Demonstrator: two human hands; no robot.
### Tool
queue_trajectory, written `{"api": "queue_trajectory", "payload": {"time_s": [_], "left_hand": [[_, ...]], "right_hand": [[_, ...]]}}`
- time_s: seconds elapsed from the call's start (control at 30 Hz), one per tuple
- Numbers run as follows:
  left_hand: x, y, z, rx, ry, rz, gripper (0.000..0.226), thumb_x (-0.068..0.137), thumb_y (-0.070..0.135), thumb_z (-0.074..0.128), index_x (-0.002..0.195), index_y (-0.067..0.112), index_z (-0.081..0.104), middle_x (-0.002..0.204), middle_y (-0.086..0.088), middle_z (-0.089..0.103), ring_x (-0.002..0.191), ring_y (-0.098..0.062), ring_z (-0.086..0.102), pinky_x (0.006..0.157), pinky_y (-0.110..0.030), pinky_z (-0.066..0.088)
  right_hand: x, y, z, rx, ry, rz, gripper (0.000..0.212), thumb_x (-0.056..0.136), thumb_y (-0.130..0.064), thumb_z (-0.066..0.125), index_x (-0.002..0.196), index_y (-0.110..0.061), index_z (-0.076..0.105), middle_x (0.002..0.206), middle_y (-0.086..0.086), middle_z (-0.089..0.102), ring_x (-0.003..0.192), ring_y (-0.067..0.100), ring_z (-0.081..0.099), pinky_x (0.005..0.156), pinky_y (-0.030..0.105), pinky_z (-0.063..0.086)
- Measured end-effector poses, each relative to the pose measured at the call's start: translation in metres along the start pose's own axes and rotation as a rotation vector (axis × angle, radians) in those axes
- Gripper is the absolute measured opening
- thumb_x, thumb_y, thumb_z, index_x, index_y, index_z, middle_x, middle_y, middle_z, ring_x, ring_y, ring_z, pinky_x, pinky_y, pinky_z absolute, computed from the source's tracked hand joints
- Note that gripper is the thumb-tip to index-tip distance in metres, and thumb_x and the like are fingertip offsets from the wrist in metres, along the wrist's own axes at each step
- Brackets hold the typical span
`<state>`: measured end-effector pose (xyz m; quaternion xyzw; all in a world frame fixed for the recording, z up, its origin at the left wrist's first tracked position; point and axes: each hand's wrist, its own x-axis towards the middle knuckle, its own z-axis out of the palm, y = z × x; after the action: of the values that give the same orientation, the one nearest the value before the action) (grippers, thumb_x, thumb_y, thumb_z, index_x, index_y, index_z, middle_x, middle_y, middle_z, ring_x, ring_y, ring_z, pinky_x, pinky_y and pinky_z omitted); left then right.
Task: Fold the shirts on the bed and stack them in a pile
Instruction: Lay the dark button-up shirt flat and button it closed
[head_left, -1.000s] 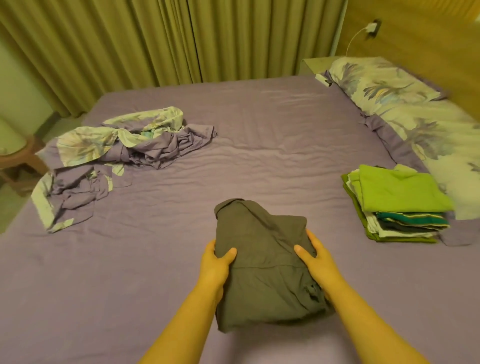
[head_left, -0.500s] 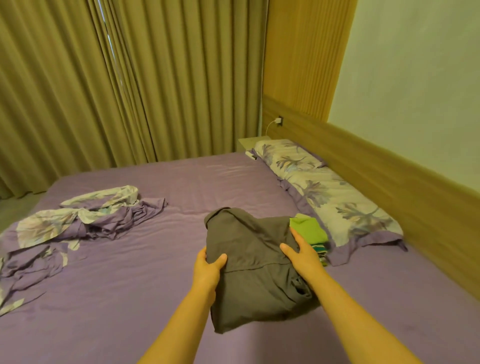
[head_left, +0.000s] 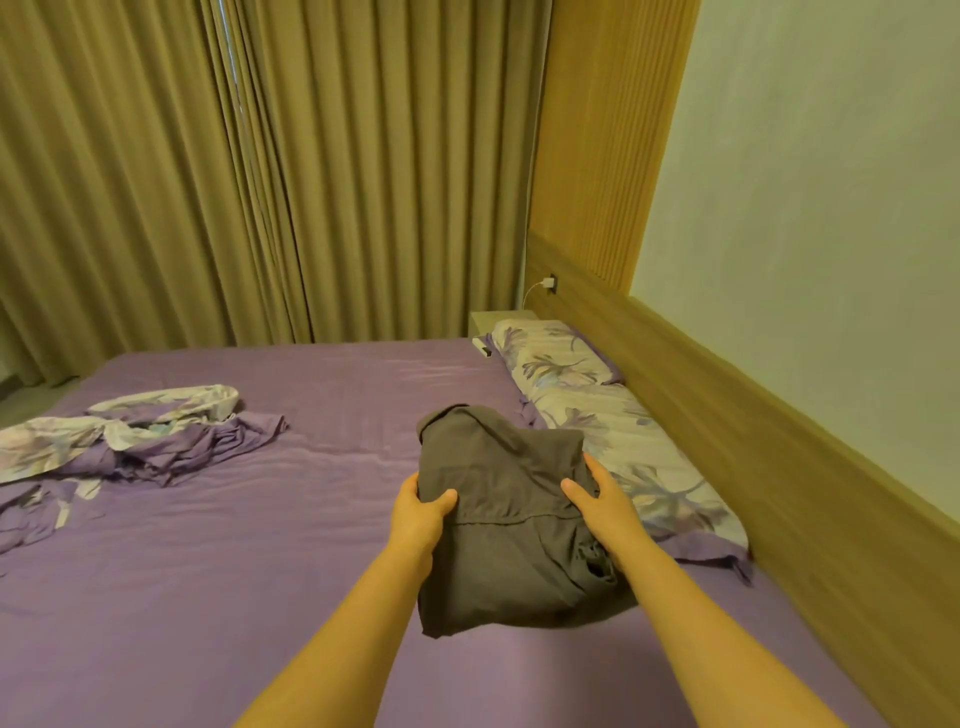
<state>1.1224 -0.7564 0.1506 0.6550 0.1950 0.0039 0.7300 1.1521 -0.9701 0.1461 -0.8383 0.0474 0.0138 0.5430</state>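
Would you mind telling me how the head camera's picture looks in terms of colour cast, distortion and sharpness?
In the head view a warm yellow-green cast tints everything; the wide lens bows the headboard and curtains; the grey shirt, gripped by the left hand and right hand, looks fairly sharp with a soft shadow on the purple sheet beneath; no glare.

A home bedroom: a purple-sheeted bed (head_left: 260, 519) is filling the room, floral pillows (head_left: 597, 415) are lying at two o'clock, and curtains (head_left: 260, 182) are hanging at twelve.
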Motion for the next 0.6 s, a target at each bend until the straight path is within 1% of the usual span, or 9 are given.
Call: {"api": "queue_trajectory", "payload": {"time_s": [0.1, 0.23, 0.37, 0.43, 0.5, 0.6], "left_hand": [[0.017, 0.004, 0.028, 0.0, -0.011, 0.0, 0.05, 0.093, 0.01, 0.058, 0.139, 0.008, 0.039, 0.136, -0.016, 0.049, 0.117, -0.038, 0.052, 0.1, -0.051, 0.043], [0.055, 0.005, 0.054, 0.023, -0.038, -0.008, 0.049, 0.093, 0.01, 0.057, 0.139, 0.008, 0.039, 0.136, -0.016, 0.049, 0.116, -0.037, 0.052, 0.1, -0.051, 0.044], [0.107, 0.01, 0.075, 0.038, -0.057, -0.029, 0.048, 0.093, 0.009, 0.057, 0.138, 0.007, 0.04, 0.135, -0.016, 0.05, 0.116, -0.037, 0.052, 0.098, -0.049, 0.045], [0.135, 0.012, 0.085, 0.044, -0.06, -0.032, 0.049, 0.093, 0.01, 0.057, 0.139, 0.008, 0.039, 0.135, -0.016, 0.049, 0.117, -0.037, 0.052, 0.1, -0.05, 0.044], [0.161, 0.013, 0.095, 0.057, -0.056, -0.041, 0.049, 0.094, 0.011, 0.056, 0.139, 0.008, 0.037, 0.136, -0.017, 0.048, 0.117, -0.037, 0.051, 0.101, -0.051, 0.043], [0.201, 0.002, 0.111, 0.072, -0.023, -0.069, 0.048, 0.094, 0.01, 0.056, 0.139, 0.007, 0.037, 0.137, -0.017, 0.047, 0.119, -0.038, 0.05, 0.102, -0.051, 0.042]], "right_hand": [[0.024, 0.01, -0.019, 0.034, 0.015, 0.019, 0.062, 0.093, -0.026, 0.056, 0.147, -0.018, 0.026, 0.151, 0.006, 0.033, 0.136, 0.025, 0.034, 0.111, 0.039, 0.031], [0.062, 0.02, -0.028, 0.057, 0.044, 0.034, 0.06, 0.094, -0.022, 0.055, 0.147, -0.015, 0.027, 0.149, 0.006, 0.035, 0.136, 0.025, 0.034, 0.108, 0.035, 0.031], [0.109, 0.022, -0.032, 0.065, 0.058, 0.04, 0.061, 0.093, -0.024, 0.056, 0.147, -0.016, 0.027, 0.149, 0.005, 0.036, 0.135, 0.024, 0.036, 0.11, 0.037, 0.032], [0.139, 0.022, -0.034, 0.067, 0.059, 0.028, 0.061, 0.092, -0.024, 0.057, 0.146, -0.017, 0.03, 0.148, 0.005, 0.038, 0.133, 0.024, 0.038, 0.109, 0.038, 0.034], [0.166, 0.025, -0.035, 0.03, 0.063, 0.006, 0.06, 0.092, -0.025, 0.058, 0.145, -0.018, 0.031, 0.145, 0.004, 0.041, 0.132, 0.024, 0.04, 0.107, 0.036, 0.035], [0.207, 0.04, -0.03, -0.008, 0.03, 0.019, 0.064, 0.09, -0.032, 0.059, 0.146, -0.021, 0.029, 0.145, 0.001, 0.041, 0.132, 0.024, 0.04, 0.108, 0.038, 0.034]]}}
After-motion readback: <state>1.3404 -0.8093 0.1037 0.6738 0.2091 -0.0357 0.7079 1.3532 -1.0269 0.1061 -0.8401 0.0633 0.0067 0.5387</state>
